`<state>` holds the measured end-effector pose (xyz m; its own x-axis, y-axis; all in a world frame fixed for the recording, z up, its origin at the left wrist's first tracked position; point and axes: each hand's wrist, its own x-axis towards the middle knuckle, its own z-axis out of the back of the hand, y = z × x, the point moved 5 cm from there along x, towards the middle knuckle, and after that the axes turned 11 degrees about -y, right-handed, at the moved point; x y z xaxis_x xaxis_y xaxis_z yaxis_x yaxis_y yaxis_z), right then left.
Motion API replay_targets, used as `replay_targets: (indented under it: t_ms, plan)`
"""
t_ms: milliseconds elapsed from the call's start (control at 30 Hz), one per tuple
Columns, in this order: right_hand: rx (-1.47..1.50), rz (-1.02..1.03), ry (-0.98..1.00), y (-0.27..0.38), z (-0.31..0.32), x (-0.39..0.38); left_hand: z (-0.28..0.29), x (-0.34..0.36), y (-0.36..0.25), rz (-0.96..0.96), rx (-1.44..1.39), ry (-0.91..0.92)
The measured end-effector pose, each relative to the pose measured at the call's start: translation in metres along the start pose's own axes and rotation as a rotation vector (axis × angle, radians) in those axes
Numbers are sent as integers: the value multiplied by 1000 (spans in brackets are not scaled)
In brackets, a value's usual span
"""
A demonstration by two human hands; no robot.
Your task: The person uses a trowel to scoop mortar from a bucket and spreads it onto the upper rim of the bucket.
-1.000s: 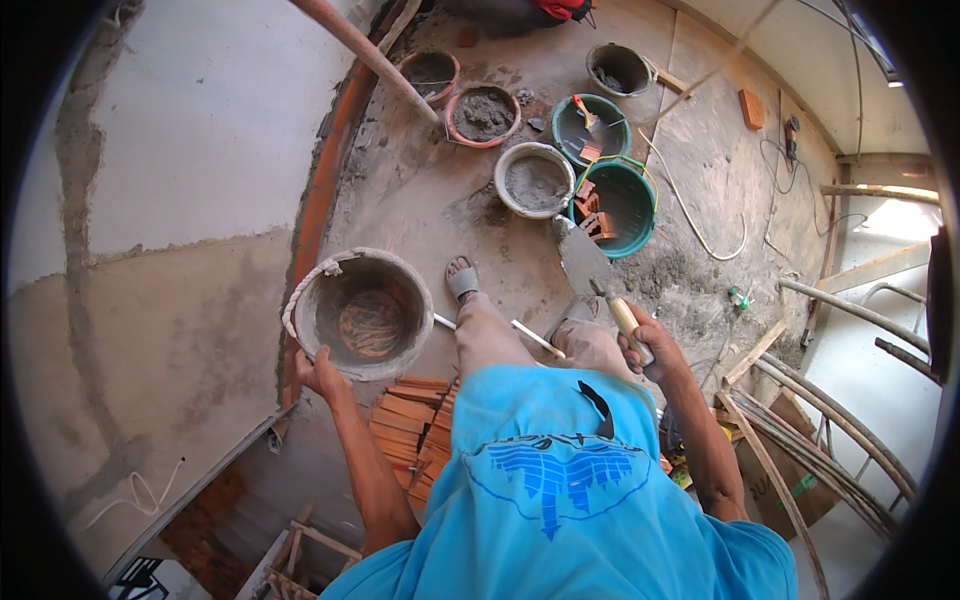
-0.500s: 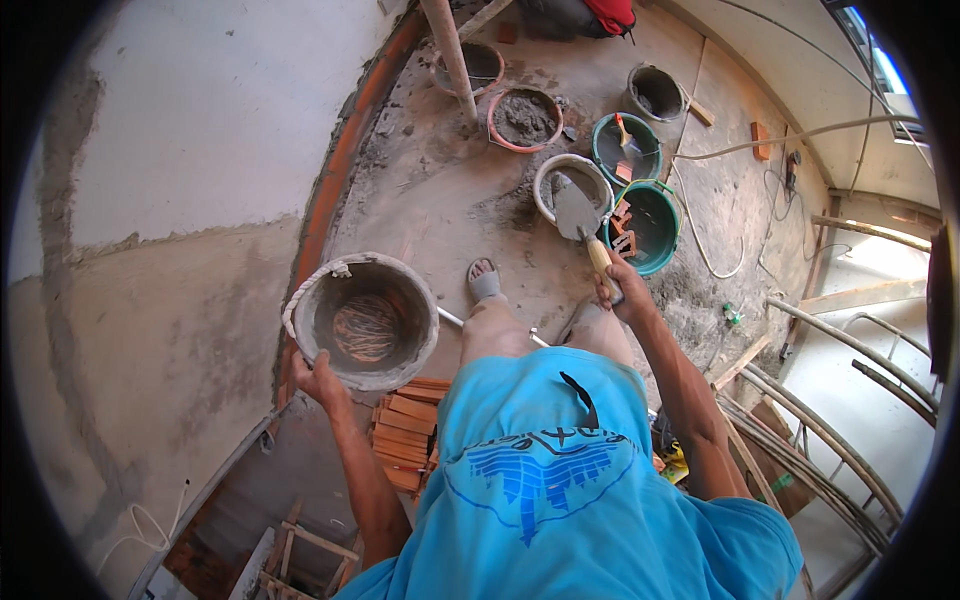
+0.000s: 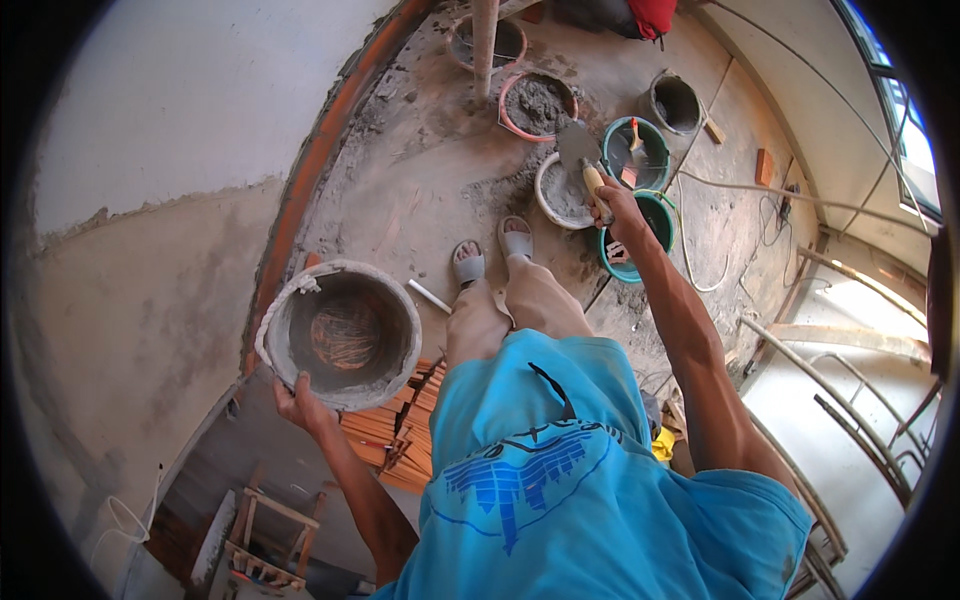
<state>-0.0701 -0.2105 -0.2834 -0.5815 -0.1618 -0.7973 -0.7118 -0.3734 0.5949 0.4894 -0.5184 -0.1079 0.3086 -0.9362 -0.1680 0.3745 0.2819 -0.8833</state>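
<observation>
My left hand (image 3: 298,406) grips the near rim of a round mortar-crusted bucket (image 3: 338,333), held up beside the half-plastered wall (image 3: 140,250). Its inside is nearly scraped bare, with an orange bottom showing. My right hand (image 3: 618,207) is stretched forward and shut on the wooden handle of a trowel (image 3: 580,150). The trowel's flat blade hangs over a white bucket of grey mortar (image 3: 562,192) on the floor. My two feet in grey sandals (image 3: 490,255) stand just behind that bucket.
Several more buckets stand ahead: a red-rimmed one with mortar (image 3: 538,104), two green ones (image 3: 640,150), a dark one (image 3: 676,102). A pole (image 3: 484,40) rises at the top. Stacked orange bricks (image 3: 395,440) lie below me. Metal railings (image 3: 860,420) and a hose (image 3: 720,190) are right.
My right hand has carried the trowel forward, from near my knee out over the white mortar bucket. The view has swung closer to the floor buckets; my left hand still holds the bucket.
</observation>
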Motion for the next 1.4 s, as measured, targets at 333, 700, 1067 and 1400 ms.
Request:
replay_targets:
  t_ms: [333, 700, 1067, 1400]
  plan:
    - [-465, 224, -54, 37, -34, 98, 28, -64, 1, 108, 122, -225]
    - [-1146, 483, -304, 55, -67, 175, 37, -106, -4, 157, 175, -316]
    - [-1111, 549, -326, 41, -59, 173, 25, -103, -7, 131, 176, -281]
    - [-842, 558, -217, 31, -35, 148, 14, -95, -4, 120, 119, -223]
